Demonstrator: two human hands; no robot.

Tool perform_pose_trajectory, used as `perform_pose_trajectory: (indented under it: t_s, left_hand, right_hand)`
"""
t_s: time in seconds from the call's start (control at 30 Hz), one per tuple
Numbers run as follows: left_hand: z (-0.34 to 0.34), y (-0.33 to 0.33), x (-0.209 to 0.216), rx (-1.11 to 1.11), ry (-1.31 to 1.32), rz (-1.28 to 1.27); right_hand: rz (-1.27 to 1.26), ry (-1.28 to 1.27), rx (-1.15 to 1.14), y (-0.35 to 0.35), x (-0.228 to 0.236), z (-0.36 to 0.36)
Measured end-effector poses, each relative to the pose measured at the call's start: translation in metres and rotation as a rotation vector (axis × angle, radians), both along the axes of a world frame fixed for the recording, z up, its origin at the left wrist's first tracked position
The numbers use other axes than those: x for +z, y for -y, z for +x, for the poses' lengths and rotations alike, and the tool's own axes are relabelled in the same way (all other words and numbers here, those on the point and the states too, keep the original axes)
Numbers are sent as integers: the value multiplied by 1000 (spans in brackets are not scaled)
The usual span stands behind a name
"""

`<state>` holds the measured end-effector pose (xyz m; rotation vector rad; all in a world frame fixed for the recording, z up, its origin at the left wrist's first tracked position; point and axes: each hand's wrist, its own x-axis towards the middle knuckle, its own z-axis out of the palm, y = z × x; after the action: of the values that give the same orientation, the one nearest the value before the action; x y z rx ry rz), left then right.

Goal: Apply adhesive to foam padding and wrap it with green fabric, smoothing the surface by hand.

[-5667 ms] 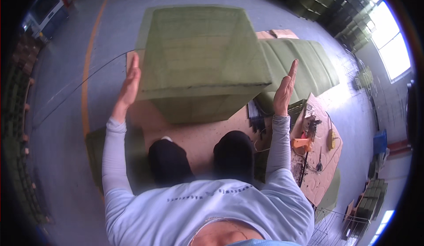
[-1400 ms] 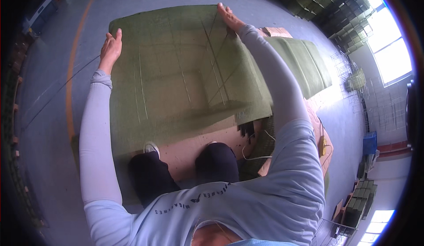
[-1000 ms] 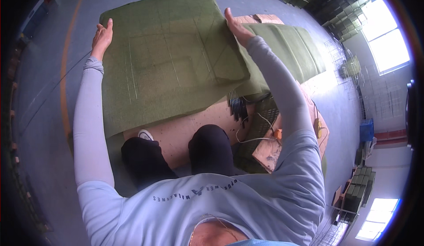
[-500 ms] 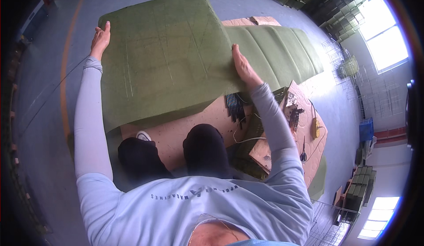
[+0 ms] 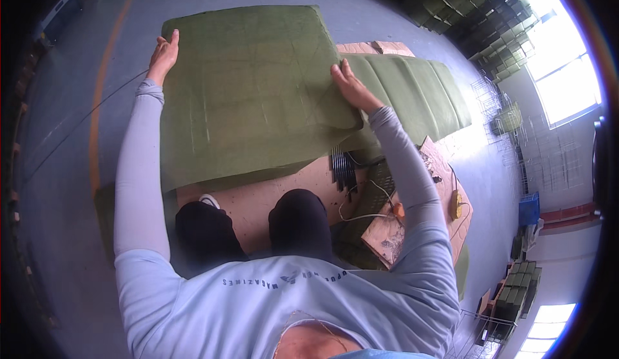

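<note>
I have the green box between separated hands: left hand at its left edge, grip unclear; right hand, fingers extended, at its right.

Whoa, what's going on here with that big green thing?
A person has their two bare hands at a big, green, see-through boxy piece. The left hand is at its left edge, near the far corner; I can't tell whether it grips. The right hand is open at the right side. There's brown cardboard between the boxy piece and the person's knees, a ridged green sheet to the right, and thin black strips near its closer right corner.
</note>
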<state>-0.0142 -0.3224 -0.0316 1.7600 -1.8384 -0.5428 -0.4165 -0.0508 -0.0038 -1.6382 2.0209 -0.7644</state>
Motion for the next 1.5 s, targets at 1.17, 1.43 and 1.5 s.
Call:
perform_pose_trajectory:
  t_s: [1.17, 1.43, 1.5]
  left_hand:
    - [28, -6, 5, -51, -273, 126]
    - [51, 4, 35, 30, -821, 334]
    - [36, 11, 22, 11, -843, 349]
  right_hand:
    - [7, -166, -54, 244, -5, -22]
    - [-25, -401, 194, 83, -9, -54]
    - [-160, -280, 294, 59, -6, -61]
